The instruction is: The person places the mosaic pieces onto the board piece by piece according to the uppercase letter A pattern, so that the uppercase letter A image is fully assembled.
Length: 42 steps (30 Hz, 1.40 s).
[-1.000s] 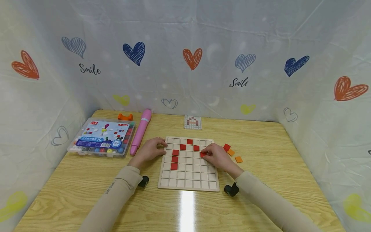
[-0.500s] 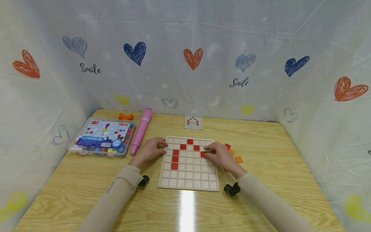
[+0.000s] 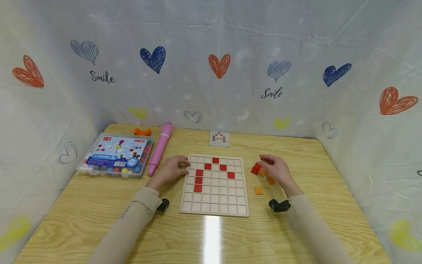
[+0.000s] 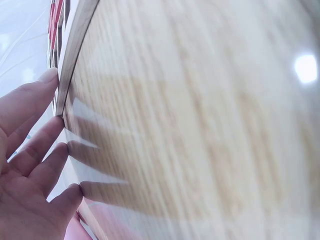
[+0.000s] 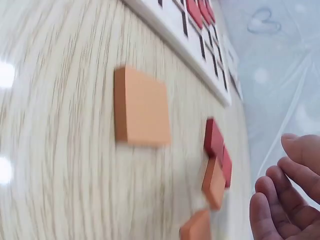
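Note:
A wooden grid board (image 3: 214, 213) lies flat, with several red square tiles in its cells, the rightmost red tile (image 3: 231, 175) among them. My left hand (image 3: 169, 171) rests at the board's left edge. In the left wrist view its thumb (image 4: 30, 97) touches the board's side, and the other fingertips meet the tabletop. Right of the board, my right hand (image 3: 277, 170) hovers over loose tiles with nothing in its fingers. Beneath it are red tiles (image 3: 254, 170) and orange tiles (image 3: 270, 180). One orange tile (image 5: 145, 107) lies apart, nearer the board's side.
A small pattern card (image 3: 219, 139) lies behind the board. To the left are a pink pen-shaped stick (image 3: 160, 148), a clear plastic case (image 3: 115, 156) of coloured balls, and an orange piece (image 3: 142, 132). A heart-print curtain (image 3: 245, 95) surrounds the table.
My right hand has let go of the red tile in its board cell and moved right, over the loose tiles. The lone orange tile has come into view. My left hand stays put.

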### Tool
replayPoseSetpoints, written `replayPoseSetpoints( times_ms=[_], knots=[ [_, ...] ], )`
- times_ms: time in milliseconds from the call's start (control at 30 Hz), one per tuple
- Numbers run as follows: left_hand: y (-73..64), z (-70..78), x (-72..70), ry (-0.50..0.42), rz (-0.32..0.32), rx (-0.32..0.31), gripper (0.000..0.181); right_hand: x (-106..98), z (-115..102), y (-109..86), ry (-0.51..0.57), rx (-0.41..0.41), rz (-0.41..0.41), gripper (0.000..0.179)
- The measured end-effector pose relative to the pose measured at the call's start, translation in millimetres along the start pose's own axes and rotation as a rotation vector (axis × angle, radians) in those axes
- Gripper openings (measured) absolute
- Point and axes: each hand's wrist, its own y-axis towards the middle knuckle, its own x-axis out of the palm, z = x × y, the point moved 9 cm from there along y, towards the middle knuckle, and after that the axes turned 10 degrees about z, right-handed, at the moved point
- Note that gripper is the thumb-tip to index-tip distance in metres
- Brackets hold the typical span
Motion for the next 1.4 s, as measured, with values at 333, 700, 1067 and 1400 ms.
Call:
replayPoseSetpoints(
  times_ms=[333, 700, 1067, 1400],
  knots=[
    [-1.1, -2.1, -0.8, 0.006, 0.004, -0.014, 0.026, 5.4, 19.4, 5.3, -0.049, 0.010, -0.072, 0.049],
    [-2.6, -4.2, -1.8, 0.000, 0.012, -0.016, 0.026, 14.2, 10.2, 11.5, -0.111, -0.045, -0.101, 0.043],
    [-2.6, -4.0, -0.7, -0.002, 0.008, -0.012, 0.026, 16.8, 4.0, 16.7, -0.144, -0.072, -0.101, 0.034],
    [-2.3, -5.6, -0.2, 0.001, 0.007, -0.016, 0.026, 18.0, 3.3, 16.5, -0.139, -0.089, -0.120, 0.038]
  ],
)
